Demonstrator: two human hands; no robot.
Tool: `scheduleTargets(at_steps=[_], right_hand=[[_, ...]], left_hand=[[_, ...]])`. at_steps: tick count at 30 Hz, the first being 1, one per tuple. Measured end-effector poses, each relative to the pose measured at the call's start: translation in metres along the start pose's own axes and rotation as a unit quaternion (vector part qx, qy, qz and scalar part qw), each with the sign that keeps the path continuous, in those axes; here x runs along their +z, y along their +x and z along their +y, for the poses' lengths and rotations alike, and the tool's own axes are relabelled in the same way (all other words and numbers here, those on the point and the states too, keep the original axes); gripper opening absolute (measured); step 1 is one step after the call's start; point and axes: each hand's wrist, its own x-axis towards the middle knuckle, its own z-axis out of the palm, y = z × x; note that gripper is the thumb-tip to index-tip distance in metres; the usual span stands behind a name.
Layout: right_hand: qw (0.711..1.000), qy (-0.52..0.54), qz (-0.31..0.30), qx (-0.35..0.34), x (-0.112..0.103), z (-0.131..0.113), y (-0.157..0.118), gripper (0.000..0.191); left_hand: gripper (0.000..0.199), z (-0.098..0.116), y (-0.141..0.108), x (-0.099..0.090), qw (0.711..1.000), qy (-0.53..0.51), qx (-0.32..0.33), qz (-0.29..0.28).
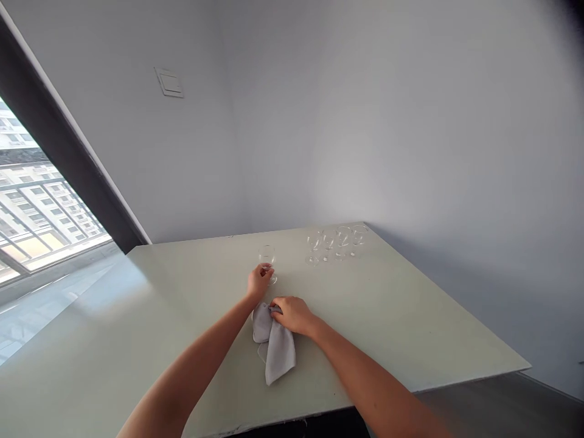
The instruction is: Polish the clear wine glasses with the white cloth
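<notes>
Right forearm [358,368] crosses the table's near edge [274,421]; right grip [292,314] pinches cloth [280,354], left grip [259,282] glass [267,255].

Set betw. plain grey walls [410,140], w/ switch [170,83] on L one. Lit by daylight from far L, past dk. frame [64,131], w/ railing [34,185] & bldgs [16,129] outside. Furnished w/ pale table [387,328] over dk. floor [488,398].

Tabletop [378,328] looks smooth and kinda glossy, with a rough, chipped-looking front edge [283,420]. The goblet [267,252] and the other stemware [344,236] are clear, shiny glass from the look of it. That rag [280,354] is matt cloth, pretty soft-looking. Wall [410,121] has a matt finish, light switch [170,83] looks like smooth plastic.
</notes>
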Motion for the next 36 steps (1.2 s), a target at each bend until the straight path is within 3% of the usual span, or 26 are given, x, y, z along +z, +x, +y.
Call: scheduleTargets(at_steps=[5,8,16,20,23,26,28,30,32,34,36], right_hand=[[1.000,0.001,-0.007,-0.017,-0.001,0.002,0.000,0.025],[1.000,-0.004,-0.007,-0.020,0.000,0.004,0.001,0.025],[1.000,-0.012,-0.020,-0.010,-0.002,-0.002,0.001,0.024],[1.000,0.010,-0.011,-0.014,-0.002,0.000,0.002,0.023],[0.997,0.079,0.000,-0.012,-0.001,0.005,0.005,0.023],[0.977,0.212,0.026,-0.006,-0.003,0.009,0.009,0.024],[0.948,0.314,0.055,-0.004,-0.005,0.012,0.012,0.026],[0.910,0.404,0.087,0.000,-0.009,0.015,0.014,0.028],[0.877,0.467,0.112,0.010,-0.013,0.018,0.015,0.027],[0.855,0.504,0.118,0.025,-0.016,0.020,0.014,0.027],[0.843,0.524,0.117,0.036,-0.018,0.022,0.013,0.028]], left_hand=[[0.021,0.006,0.027,0.047,0.997,-0.029,-0.015,-0.073],[0.024,0.006,0.039,0.063,0.994,-0.044,-0.028,-0.091],[0.032,0.009,0.055,0.072,0.985,-0.068,-0.053,-0.150],[0.053,0.015,0.054,0.070,0.980,-0.067,-0.052,-0.179],[0.064,0.020,0.047,0.058,0.983,-0.046,-0.055,-0.167],[0.060,0.026,0.032,0.031,0.985,-0.028,-0.055,-0.159],[0.052,0.033,0.018,0.006,0.970,-0.026,-0.064,-0.233],[0.052,0.040,0.003,-0.019,0.932,-0.019,-0.087,-0.351],[0.052,0.045,-0.010,-0.041,0.897,0.006,-0.099,-0.431],[0.045,0.050,-0.020,-0.056,0.894,0.043,-0.086,-0.437],[0.035,0.053,-0.026,-0.064,0.908,0.069,-0.054,-0.409]])
